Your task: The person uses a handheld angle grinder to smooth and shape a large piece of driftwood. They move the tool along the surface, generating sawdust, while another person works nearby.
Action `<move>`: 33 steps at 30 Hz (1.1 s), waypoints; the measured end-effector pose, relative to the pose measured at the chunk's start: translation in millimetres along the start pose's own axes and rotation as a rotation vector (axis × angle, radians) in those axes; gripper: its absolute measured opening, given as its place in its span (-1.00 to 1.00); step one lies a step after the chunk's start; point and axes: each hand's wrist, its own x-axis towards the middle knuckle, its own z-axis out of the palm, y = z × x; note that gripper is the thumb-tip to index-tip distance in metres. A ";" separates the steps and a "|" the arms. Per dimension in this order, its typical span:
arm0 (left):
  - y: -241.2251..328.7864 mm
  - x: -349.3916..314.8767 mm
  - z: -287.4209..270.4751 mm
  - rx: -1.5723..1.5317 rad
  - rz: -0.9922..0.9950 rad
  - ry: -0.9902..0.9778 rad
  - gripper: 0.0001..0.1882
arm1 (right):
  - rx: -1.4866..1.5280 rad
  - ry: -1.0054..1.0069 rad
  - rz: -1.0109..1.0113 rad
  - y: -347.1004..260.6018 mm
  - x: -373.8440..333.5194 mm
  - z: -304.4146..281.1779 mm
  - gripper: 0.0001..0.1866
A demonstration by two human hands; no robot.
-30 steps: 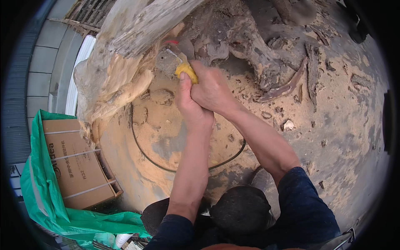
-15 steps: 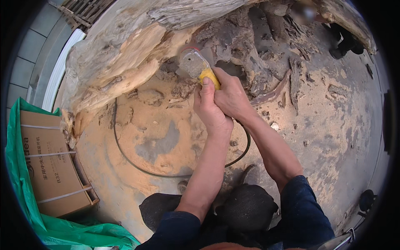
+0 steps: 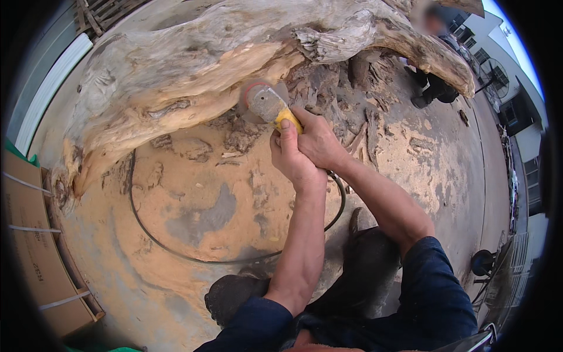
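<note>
Both my hands are wrapped round a yellow angle grinder (image 3: 268, 105) with a grey metal head and a round disc at its front. My left hand (image 3: 293, 155) grips it from the near side, thumb lying along the yellow body. Just right of it, my right hand (image 3: 321, 141) closes round the same body, the two hands touching. The disc is at the lower edge of a large weathered log (image 3: 193, 64), close to pale bared wood; whether it touches I cannot tell. From under my hands a dark hose or cable (image 3: 176, 256) loops over the floor.
Sawdust and bark chunks (image 3: 240, 138) cover the floor below the log. A strapped cardboard box (image 3: 29, 234) stands at the left. Another person (image 3: 437, 88) is beyond the log's right end. A round dark object on a stand (image 3: 482, 262) is at the right, and a wooden pallet (image 3: 102, 14) far left.
My view has shifted, showing more of the log and the far right side. The grinder sits slightly left and lower in the picture, still in both hands.
</note>
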 end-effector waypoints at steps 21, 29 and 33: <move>-83.1 7.8 -20.6 0.228 0.466 0.118 -0.57 | 0.431 -0.317 -0.240 73.0 20.3 -28.4 -0.67; -80.9 6.8 -7.6 0.353 0.591 0.171 -0.59 | 0.485 -0.336 -0.281 67.5 24.9 -33.6 -0.70; -62.2 6.9 -10.6 0.243 0.542 0.142 -0.58 | 0.410 -0.289 -0.277 56.9 25.0 -13.0 -0.69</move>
